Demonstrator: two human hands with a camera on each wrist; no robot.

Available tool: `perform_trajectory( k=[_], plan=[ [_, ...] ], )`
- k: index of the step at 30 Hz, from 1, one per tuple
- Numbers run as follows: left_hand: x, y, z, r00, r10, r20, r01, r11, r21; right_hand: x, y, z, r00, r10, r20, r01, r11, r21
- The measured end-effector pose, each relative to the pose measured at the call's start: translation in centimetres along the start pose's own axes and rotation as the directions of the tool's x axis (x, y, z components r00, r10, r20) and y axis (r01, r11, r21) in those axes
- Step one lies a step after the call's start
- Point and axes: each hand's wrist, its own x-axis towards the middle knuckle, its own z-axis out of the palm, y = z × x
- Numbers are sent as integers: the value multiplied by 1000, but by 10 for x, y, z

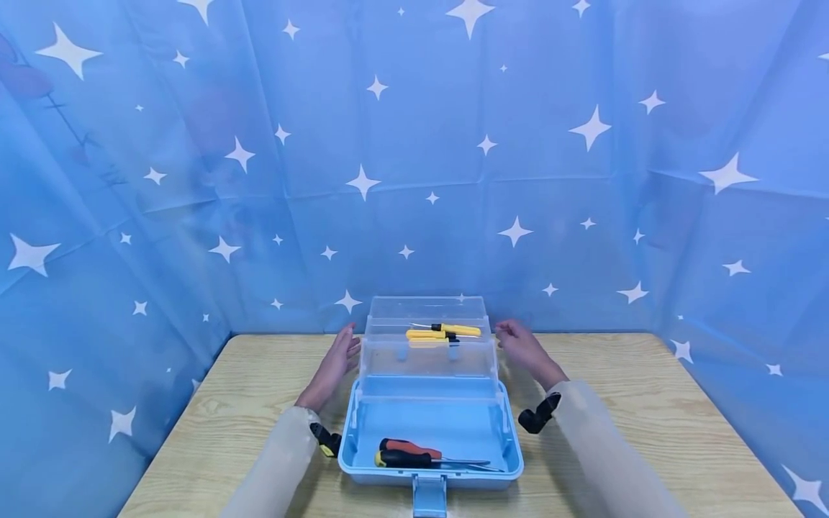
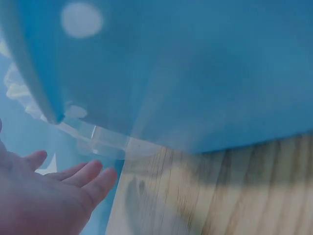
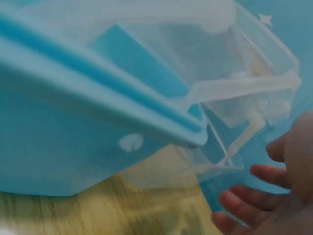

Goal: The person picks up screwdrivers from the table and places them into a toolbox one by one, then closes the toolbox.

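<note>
A light blue toolbox stands open, its clear fold-out trays raised at the back. In its base lie a screwdriver with a black and yellow handle and one with a red handle. Several yellow-handled screwdrivers rest in an upper tray. My left hand is beside the trays' left side, fingers extended, holding nothing. At the right side, my right hand has loosely bent fingers with nothing in them. In the right wrist view, those fingers are apart from the clear tray arms.
The toolbox stands on a wood-grain table. A blue curtain with white stars hangs behind the table and along both sides. The box's blue front latch hangs down toward the near edge.
</note>
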Motion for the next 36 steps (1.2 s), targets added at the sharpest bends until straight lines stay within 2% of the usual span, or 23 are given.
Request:
perform_trajectory(
  k=[3,8,13,18,25,36],
  plan=[
    [4,-1,0,1000,-24,19,24,999,-43,1,3,2,995,64,76,-66,997,34],
    [9,1,-1,998,-52,42,58,989,-133,3,3,4,989,76,126,-90,990,105],
    [11,4,-4,997,-54,58,65,976,-206,4,3,5,988,82,129,-100,985,142],
    [11,4,-7,995,-44,87,63,971,-229,7,4,6,987,92,130,-116,976,185],
    [12,4,-11,987,-20,160,59,967,-249,7,2,5,987,81,141,-107,976,189],
    [12,8,-14,981,26,194,29,961,-276,7,1,4,990,37,134,-70,966,249]
  ],
)
